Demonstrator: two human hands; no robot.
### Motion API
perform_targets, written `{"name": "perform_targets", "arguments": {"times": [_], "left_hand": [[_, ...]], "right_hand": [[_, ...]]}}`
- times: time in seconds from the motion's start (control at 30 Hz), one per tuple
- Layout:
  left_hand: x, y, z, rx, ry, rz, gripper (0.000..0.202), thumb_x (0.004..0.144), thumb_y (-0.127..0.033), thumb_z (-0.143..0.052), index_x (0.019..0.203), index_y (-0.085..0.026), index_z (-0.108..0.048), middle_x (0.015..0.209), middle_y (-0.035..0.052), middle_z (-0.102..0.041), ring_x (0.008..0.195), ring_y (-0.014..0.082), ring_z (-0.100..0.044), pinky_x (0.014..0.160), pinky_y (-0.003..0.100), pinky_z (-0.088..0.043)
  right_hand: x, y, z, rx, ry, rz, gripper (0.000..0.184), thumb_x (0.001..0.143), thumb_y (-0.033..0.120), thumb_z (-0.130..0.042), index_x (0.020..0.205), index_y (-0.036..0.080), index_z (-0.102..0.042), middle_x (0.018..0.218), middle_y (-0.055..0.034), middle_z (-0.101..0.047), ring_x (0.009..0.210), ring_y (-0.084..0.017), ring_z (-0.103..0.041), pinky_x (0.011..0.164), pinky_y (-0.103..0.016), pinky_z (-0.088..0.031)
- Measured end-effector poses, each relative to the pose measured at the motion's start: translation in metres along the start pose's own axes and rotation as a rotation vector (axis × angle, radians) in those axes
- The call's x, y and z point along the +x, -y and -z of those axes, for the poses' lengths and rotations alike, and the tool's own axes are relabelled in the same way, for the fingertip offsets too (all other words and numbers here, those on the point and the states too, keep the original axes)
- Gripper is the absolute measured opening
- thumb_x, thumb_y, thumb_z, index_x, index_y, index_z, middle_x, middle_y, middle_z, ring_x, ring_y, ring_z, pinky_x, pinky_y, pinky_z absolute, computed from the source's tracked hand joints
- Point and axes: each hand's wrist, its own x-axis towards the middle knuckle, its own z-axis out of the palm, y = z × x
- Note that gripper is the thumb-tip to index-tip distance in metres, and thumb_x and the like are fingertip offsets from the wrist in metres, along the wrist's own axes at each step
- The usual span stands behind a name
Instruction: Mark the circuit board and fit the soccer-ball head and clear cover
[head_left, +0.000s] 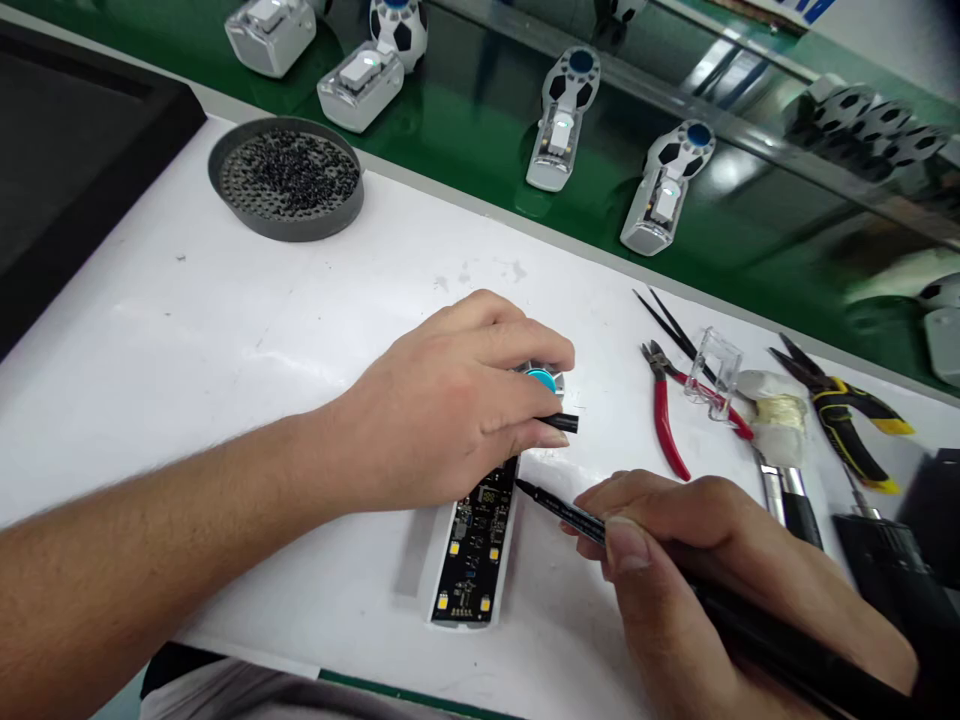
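A narrow white housing lies on the table with a black circuit board (474,560) in it, bearing several yellow LEDs. My left hand (457,400) is closed over its upper end, where a blue round part (541,379) shows between the fingers. Pinched between that hand's thumb and finger is a black marker cap (562,423). In my right hand (675,570) is an uncapped black marker (570,515), gripped like a pen. Its fine tip is at the right edge of the board; whether it touches cannot be told. The upper part of the housing is hidden under my left hand.
A round grey dish (285,180) of small black screws stands at the back left. To the right lie red-handled cutters (661,410), black tweezers (671,325), a clear plastic piece (715,372), a hammer (780,430) and yellow-black pliers (840,410). Football-patterned devices (564,115) sit on the green conveyor.
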Motion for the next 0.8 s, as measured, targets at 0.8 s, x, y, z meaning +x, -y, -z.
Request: {"name": "perform_targets", "arguments": {"times": [0.8], "left_hand": [[-0.009,0.004,-0.002,0.011,0.045,-0.01,0.017,0.101,-0.023,-0.055,0.098,-0.021,-0.072,0.131,0.006,-0.063,0.123,0.0268,-0.048,0.1,0.043,-0.042]], "right_hand": [[0.021,-0.022,0.0,0.95,-0.204,-0.148,0.02,0.092,0.026,-0.063,0.073,0.022,-0.06,0.059,0.0009,-0.066,0.054,-0.014,-0.063,0.045,-0.02,-0.044]]}}
